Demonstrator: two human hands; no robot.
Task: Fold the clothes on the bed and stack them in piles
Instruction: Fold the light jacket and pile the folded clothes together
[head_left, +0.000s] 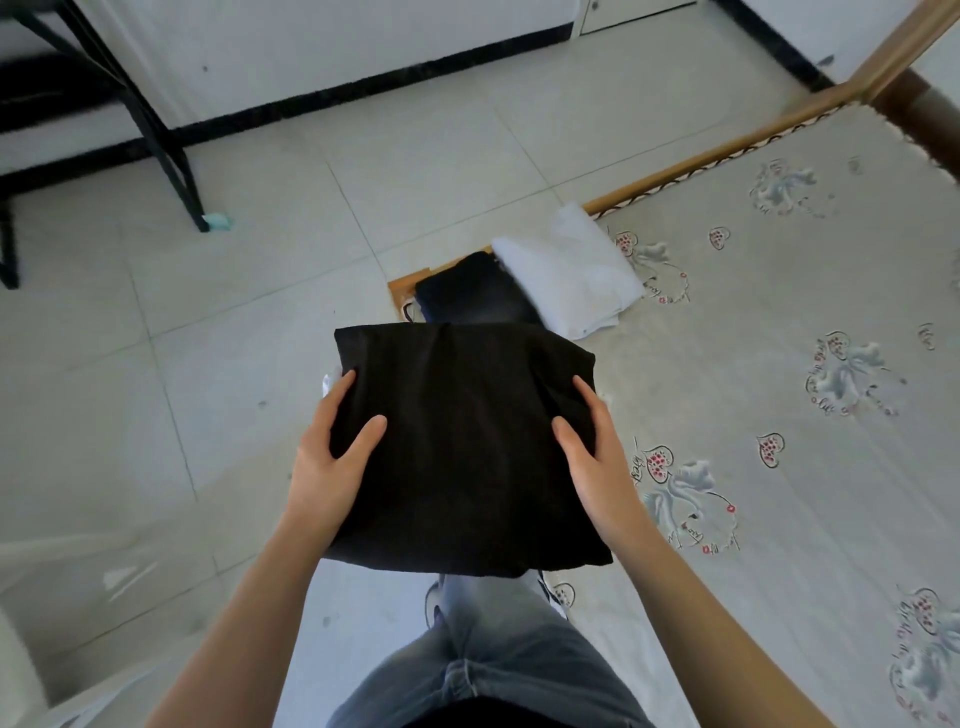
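Item: folded black garment (467, 441), a flat square held between my two hands at the corner of the bed (779, 322).

Left hand (332, 457): grips the left edge, thumb on top, fingers curled around and under the fold. Right hand (592, 457): grips the right edge in the same way, thumb lying on top, fingers out of sight beneath.

Beyond my fingertips: a dark folded garment (478, 291) lying at the bed's corner, and a folded white garment (571, 270) just beside it to the right, overlapping its edge.

A sliver of white cloth (331, 382) shows by my left fingertips; I cannot tell what it is.

Step in hand, as I judge it: setting this piece onto a pile. To do it well, I should keep both edges level so the folds do not slip, lower it square onto the dark garment ahead with edges matched, draw my fingers out sideways from beneath, then press flat.
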